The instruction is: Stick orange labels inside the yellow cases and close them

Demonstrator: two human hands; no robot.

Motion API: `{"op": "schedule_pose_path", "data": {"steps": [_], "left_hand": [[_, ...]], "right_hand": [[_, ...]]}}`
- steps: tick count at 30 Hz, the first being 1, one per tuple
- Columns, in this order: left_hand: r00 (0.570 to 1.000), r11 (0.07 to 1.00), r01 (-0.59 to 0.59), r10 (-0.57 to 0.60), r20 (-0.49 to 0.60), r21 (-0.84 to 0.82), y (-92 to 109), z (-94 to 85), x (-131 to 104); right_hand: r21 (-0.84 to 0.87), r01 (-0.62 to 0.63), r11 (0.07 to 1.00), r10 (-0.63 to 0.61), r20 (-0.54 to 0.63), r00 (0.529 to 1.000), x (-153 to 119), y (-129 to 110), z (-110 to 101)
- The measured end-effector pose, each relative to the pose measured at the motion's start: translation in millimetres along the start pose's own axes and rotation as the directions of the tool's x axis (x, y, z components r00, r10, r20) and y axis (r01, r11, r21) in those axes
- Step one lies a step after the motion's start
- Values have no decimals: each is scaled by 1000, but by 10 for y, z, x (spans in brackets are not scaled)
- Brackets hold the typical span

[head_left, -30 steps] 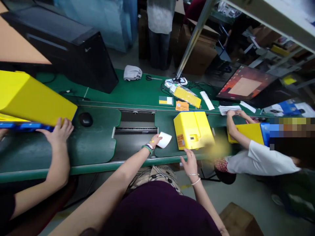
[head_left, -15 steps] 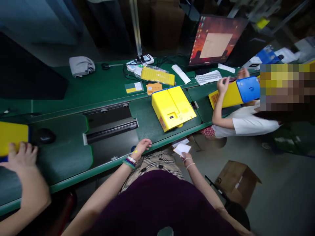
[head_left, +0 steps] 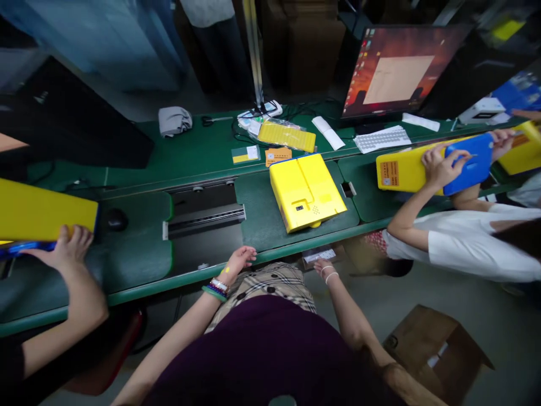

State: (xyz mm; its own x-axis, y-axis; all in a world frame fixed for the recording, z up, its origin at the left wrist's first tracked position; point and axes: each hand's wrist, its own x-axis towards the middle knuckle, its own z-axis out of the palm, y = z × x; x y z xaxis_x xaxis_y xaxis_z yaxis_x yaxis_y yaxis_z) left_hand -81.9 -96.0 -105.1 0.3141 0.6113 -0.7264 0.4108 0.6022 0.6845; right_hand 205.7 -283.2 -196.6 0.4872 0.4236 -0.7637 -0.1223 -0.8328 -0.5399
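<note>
My left hand [head_left: 239, 264] hangs loosely at the front edge of the green bench, fingers half bent, with nothing visible in it. Below the bench edge, my right hand [head_left: 323, 266] is empty, its fingers pointing at a box with white papers [head_left: 320, 255]. In front of me a yellow device [head_left: 308, 194] with a blue edge lies on the green work surface. It has a small dark port and a group of speaker holes; neither hand touches it.
A co-worker's hand [head_left: 75, 245] holds a yellow-and-blue device [head_left: 46, 211] at left. Another person's hands [head_left: 443, 166] work on a blue-backed yellow device [head_left: 393, 172] at right. Behind are a monitor [head_left: 399, 73], keyboard [head_left: 382, 138] and bagged yellow sheet [head_left: 287, 135]. A cardboard box [head_left: 435, 349] stands on the floor.
The white paper that was in my right hand is out of it, and that hand is by the box under the bench. My view has swung left. The right co-worker has leaned back from the bench.
</note>
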Motion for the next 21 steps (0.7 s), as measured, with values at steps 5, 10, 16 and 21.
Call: {"op": "schedule_pose_path", "data": {"steps": [5,10,16,21], "left_hand": [[994,993,-39,28,-101,-108,10,-169,-112],[969,973,-44,-13,-246,-228,-115,-539,-219],[911,936,-9,-137,-389,-351,-558,-1091,-293],[860,910,136,-305,-409,-391,-752,-1399,-398]], "right_hand": [[-95,107,990,-82,230,970,-213,-427,268],[-98,479,872,-359,536,764,-492,-1258,544],[-158,886,437,-637,641,428,-643,-2837,542],[-366,873,321,-741,477,473,-244,-4184,540]]}}
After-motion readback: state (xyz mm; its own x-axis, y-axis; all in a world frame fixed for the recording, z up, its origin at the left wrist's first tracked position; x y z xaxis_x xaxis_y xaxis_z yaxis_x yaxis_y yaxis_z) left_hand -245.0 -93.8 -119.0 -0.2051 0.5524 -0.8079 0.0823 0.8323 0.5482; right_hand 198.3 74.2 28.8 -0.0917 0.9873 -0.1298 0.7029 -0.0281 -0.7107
